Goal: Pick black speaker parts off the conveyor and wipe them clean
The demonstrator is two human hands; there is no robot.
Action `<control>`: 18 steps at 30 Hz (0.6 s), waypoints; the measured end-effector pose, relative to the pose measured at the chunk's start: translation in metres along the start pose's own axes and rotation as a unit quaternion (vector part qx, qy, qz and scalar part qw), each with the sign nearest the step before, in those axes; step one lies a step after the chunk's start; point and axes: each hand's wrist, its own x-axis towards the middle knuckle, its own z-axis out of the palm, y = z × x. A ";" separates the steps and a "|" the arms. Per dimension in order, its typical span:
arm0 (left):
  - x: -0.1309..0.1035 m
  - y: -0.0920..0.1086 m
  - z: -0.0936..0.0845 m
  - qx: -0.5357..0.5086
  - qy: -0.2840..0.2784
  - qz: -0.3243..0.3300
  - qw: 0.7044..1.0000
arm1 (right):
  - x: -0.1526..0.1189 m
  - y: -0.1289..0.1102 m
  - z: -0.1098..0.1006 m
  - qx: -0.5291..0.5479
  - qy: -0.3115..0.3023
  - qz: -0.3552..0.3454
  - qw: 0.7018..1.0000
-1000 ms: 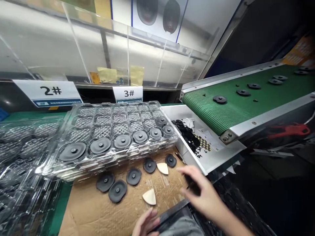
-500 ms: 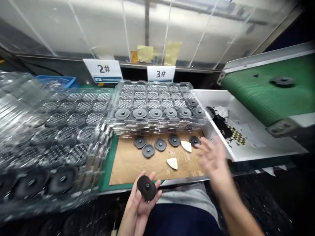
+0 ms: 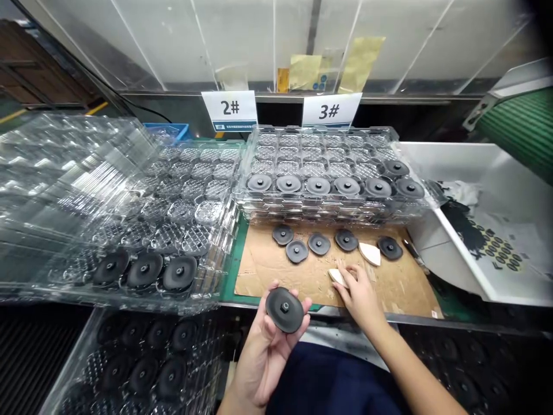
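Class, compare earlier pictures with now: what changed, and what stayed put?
The left hand, showing no disc at first, now holds a black disc. The right hand moved left to touch the nearer cream wedge. The five discs on the cardboard and the farther wedge stayed put.

The black, oval plastic disc (image 3: 276, 314) in the left fingers (image 3: 304, 324) looked smooth and matt. The cream, wedge-shaped piece (image 3: 336, 277) at the right fingers (image 3: 351, 280) looked matt too. Beyond them, the brown cardboard sheet (image 3: 263, 271) looked dull, the clear plastic trays (image 3: 313, 168) glossy.
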 end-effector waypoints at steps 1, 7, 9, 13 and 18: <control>0.001 -0.001 0.001 -0.002 0.010 0.002 1.000 | 0.003 0.001 -0.002 0.005 -0.001 0.000 1.000; 0.007 -0.007 0.006 0.011 0.072 0.025 0.997 | -0.011 -0.013 -0.019 0.068 -0.038 -0.002 0.997; 0.010 -0.009 0.007 0.014 0.079 0.027 0.996 | -0.019 -0.020 -0.018 0.088 -0.058 -0.002 0.994; 0.019 -0.015 0.012 0.033 0.092 0.017 0.995 | -0.012 -0.043 -0.027 0.126 -0.079 0.008 0.989; 0.029 -0.021 0.021 0.081 0.080 0.004 0.993 | 0.013 -0.105 -0.068 0.192 -0.077 -0.038 0.978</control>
